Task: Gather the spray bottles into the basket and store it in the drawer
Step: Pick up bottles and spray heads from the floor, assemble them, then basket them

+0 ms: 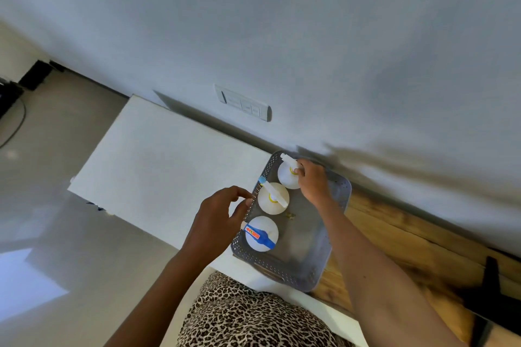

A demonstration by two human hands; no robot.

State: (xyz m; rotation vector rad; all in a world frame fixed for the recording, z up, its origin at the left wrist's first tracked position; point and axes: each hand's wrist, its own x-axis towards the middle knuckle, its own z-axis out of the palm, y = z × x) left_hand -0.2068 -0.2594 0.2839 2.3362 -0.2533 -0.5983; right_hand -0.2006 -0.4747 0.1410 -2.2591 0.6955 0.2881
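Observation:
A grey perforated basket [324, 251] stands on the white cabinet top [158, 166], against the wall. Three white spray bottles stand upright along its left side. The far bottle [286, 177] has a white trigger head, and my right hand [311, 180] grips that head from the right. The middle bottle [272, 200] has a white head with a blue nozzle tip. The near bottle [260, 234] carries a blue head with a red label. My left hand [220, 214] is at the basket's left rim, thumb and fingertips pinching the rim beside the middle bottle.
A wooden surface [394, 236] adjoins the cabinet on the right. A dark object [490, 284] lies on it at the far right. A wall switch plate [242, 103] sits above the cabinet. Grey floor lies to the left, with a cable [17, 127].

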